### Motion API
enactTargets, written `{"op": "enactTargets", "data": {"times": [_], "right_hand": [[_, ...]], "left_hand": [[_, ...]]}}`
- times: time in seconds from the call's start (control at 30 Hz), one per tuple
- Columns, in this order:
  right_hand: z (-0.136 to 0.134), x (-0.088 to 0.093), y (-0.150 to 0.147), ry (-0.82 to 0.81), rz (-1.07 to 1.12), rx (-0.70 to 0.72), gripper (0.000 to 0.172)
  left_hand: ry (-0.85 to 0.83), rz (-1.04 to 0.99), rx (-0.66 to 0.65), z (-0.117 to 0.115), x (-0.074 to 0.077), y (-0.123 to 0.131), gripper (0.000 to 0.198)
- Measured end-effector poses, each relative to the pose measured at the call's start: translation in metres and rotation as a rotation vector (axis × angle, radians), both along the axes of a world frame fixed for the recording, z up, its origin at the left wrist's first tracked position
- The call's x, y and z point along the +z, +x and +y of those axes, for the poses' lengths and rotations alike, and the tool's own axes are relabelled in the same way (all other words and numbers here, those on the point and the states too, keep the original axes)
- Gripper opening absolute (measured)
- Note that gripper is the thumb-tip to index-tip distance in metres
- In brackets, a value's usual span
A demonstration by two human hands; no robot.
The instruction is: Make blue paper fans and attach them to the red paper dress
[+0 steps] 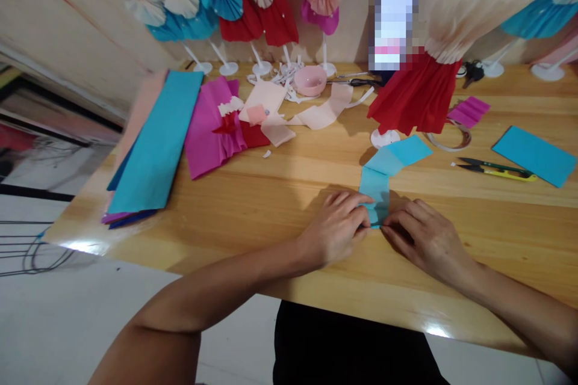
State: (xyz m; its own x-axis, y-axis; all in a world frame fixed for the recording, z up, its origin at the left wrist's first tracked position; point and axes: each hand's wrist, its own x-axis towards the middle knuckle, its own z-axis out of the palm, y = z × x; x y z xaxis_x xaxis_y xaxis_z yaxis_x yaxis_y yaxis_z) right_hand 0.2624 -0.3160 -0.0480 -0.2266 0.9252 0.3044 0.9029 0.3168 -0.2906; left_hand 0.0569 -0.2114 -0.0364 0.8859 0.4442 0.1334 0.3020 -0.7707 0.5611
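A light-blue paper strip (376,183) lies on the wooden table, creased and bending off to the right at its far end. Its near end is between my two hands and looks folded at the edge. My left hand (342,222) pinches the left side of that end with thumb and fingers. On the right corner, my right hand (422,234) has its fingertips pressed together on the paper. Just beyond the strip stands a doll-like figure with a pleated red paper skirt (418,96) on a white round base (383,138).
Thread snips (497,169) and a folded blue paper piece (537,155) lie to the right. Stacked coloured paper sheets (158,144) and magenta paper (210,132) are on the left. A pink bowl (310,81), scraps, a phone (392,24) and several paper-dressed stands line the back.
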Motion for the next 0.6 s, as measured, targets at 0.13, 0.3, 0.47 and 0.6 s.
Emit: {"op": "enactTargets", "data": {"times": [0.13,0.3,0.47,0.6], "right_hand": [[-0.0003,0.0011,0.0006,-0.027,0.049,-0.023,0.007],[-0.0008,0.0021,0.0056,-0.094,0.113,-0.037,0.008],[0.0004,0.0062,0.0064,-0.154,0.156,-0.034,0.009],[0.0022,0.0079,0.0031,-0.158,0.127,-0.068,0.011]], "left_hand": [[-0.025,-0.004,0.004,0.0038,-0.0005,-0.0032,0.009],[-0.051,-0.025,0.02,0.0071,-0.0022,-0.0058,0.01],[-0.073,-0.041,0.032,0.0058,0.0,-0.0056,0.006],[-0.054,-0.026,0.037,0.0037,0.0005,-0.0046,0.004]]}}
